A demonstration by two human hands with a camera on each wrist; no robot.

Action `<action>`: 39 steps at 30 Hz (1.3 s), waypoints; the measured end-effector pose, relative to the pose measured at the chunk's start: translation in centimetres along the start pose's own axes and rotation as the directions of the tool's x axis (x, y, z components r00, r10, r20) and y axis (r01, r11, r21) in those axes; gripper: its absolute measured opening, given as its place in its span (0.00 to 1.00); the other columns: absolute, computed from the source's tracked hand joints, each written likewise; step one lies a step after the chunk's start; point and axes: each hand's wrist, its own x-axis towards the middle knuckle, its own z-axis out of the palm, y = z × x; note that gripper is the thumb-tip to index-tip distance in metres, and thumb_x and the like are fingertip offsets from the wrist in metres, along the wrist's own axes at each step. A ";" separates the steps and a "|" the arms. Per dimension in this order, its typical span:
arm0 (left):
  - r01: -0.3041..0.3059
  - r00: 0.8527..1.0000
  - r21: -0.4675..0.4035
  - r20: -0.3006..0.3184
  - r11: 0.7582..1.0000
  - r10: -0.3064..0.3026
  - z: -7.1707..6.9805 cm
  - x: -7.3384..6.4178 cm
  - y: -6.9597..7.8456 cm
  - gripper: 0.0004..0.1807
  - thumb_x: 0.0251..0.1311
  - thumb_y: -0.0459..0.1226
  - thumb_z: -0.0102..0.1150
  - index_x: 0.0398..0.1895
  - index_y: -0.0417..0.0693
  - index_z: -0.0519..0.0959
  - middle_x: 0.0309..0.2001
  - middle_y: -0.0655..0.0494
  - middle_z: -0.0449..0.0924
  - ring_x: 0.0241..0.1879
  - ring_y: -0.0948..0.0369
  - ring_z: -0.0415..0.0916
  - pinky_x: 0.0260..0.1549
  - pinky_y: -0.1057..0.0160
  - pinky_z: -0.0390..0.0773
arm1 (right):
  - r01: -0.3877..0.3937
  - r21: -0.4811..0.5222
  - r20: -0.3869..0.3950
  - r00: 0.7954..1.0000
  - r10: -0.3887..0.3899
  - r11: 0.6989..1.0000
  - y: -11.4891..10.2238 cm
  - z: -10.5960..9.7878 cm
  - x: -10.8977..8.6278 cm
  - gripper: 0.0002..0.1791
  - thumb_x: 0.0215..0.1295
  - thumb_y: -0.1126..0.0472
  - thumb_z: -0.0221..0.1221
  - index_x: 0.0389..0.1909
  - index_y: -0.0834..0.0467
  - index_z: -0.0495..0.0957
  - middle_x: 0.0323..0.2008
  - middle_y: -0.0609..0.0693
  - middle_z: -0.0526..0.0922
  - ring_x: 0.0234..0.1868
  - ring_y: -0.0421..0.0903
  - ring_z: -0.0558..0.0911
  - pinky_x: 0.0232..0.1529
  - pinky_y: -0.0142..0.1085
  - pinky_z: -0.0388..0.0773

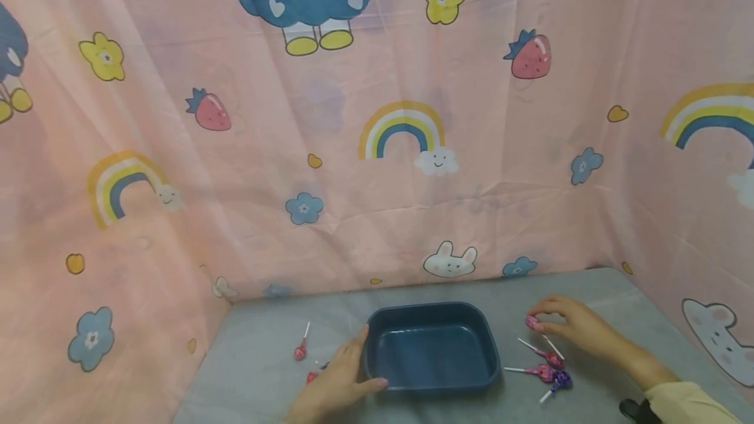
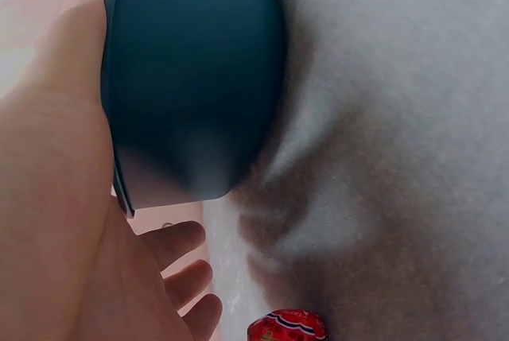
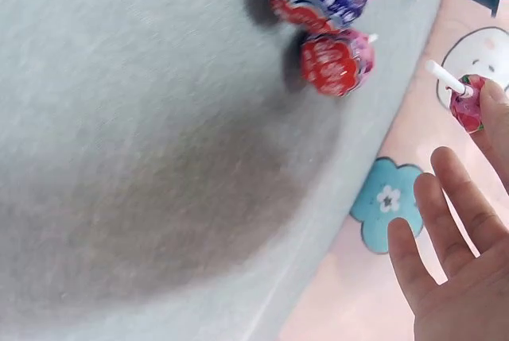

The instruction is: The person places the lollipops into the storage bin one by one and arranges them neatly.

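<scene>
My right hand point(image 1: 580, 327) pinches a pink-wrapped lollipop point(image 1: 532, 322) by its candy head, its white stick hanging down. In the right wrist view, the same lollipop point(image 3: 468, 102) sits at the thumb and the other fingers are spread. Below it on the table lie pink lollipops point(image 1: 543, 372) and a purple lollipop point(image 1: 562, 380). My left hand point(image 1: 337, 375) rests against the left side of a dark blue rectangular tray point(image 1: 432, 390), thumb near its front rim. Seen from the left wrist, the fingers extend past the tray wall point(image 2: 195, 63) without curling round it.
Left of the tray lies a red lollipop point(image 1: 300, 351); another red lollipop point(image 1: 311, 377) is partly hidden by my left hand. A grey cloth covers the table point(image 1: 253, 345). A pink printed curtain point(image 1: 353, 234) hangs behind and at both sides. A dark object point(image 1: 639, 411) lies near the right sleeve.
</scene>
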 end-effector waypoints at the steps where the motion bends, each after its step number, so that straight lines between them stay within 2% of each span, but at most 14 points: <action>1: -0.001 1.000 -0.001 0.000 1.000 0.001 0.0 0.1 0.0 0.59 0.48 0.72 0.49 0.76 0.57 0.37 0.72 0.49 0.56 0.70 0.49 0.55 0.63 0.41 0.65 | 0.002 0.007 -0.004 1.000 -0.002 1.000 -0.1 0.0 0.1 0.12 0.58 0.46 0.62 0.40 0.44 0.83 0.40 0.37 0.82 0.45 0.35 0.78 0.45 0.37 0.77; 9: 0.020 0.999 -0.060 0.032 0.998 -0.018 0.3 0.3 -0.3 0.58 0.48 0.71 0.51 0.75 0.60 0.35 0.74 0.51 0.53 0.72 0.50 0.52 0.64 0.41 0.63 | -0.049 0.035 0.032 0.998 0.047 0.998 -1.2 0.2 1.0 0.15 0.58 0.43 0.60 0.41 0.46 0.83 0.41 0.37 0.81 0.45 0.39 0.78 0.44 0.38 0.76; 17: 0.037 0.998 -0.087 0.053 0.996 -0.032 0.2 0.3 -0.2 0.57 0.50 0.70 0.52 0.75 0.61 0.34 0.74 0.50 0.51 0.72 0.48 0.51 0.63 0.40 0.63 | -0.093 0.153 0.083 0.993 0.081 0.984 -2.1 0.3 1.8 0.17 0.59 0.44 0.60 0.43 0.50 0.81 0.42 0.44 0.82 0.47 0.53 0.79 0.46 0.54 0.77; 23: 0.066 0.996 -0.095 0.061 0.993 -0.060 0.3 0.3 -0.3 0.58 0.49 0.70 0.52 0.75 0.62 0.35 0.74 0.50 0.51 0.72 0.49 0.51 0.64 0.40 0.62 | -0.122 0.147 0.094 0.990 0.109 0.982 -2.7 0.5 2.3 0.17 0.58 0.43 0.61 0.42 0.48 0.82 0.42 0.44 0.81 0.47 0.51 0.79 0.46 0.54 0.77; 28: 0.043 0.998 -0.082 0.053 0.996 -0.038 0.3 0.3 -0.3 0.58 0.50 0.70 0.51 0.75 0.60 0.34 0.74 0.49 0.50 0.72 0.47 0.52 0.63 0.39 0.63 | -0.092 0.150 0.070 0.994 0.082 0.984 -3.4 0.5 2.7 0.16 0.59 0.44 0.61 0.41 0.49 0.82 0.41 0.45 0.82 0.46 0.51 0.79 0.45 0.54 0.77; 34: 0.046 0.997 -0.087 0.062 0.995 -0.040 0.3 0.2 -0.3 0.57 0.50 0.70 0.51 0.75 0.64 0.33 0.75 0.50 0.48 0.72 0.49 0.52 0.64 0.40 0.62 | -0.078 0.131 0.048 0.996 0.072 0.988 -4.2 0.5 3.2 0.15 0.59 0.45 0.61 0.40 0.49 0.82 0.41 0.45 0.82 0.45 0.50 0.79 0.46 0.51 0.78; 39: 0.054 0.997 -0.088 0.067 0.995 -0.048 0.3 0.2 -0.3 0.57 0.50 0.70 0.51 0.75 0.66 0.32 0.75 0.51 0.48 0.72 0.50 0.51 0.64 0.41 0.62 | -0.097 0.141 0.074 0.993 0.087 0.985 -4.9 0.4 3.7 0.16 0.59 0.44 0.61 0.41 0.50 0.82 0.42 0.45 0.83 0.46 0.50 0.79 0.47 0.51 0.77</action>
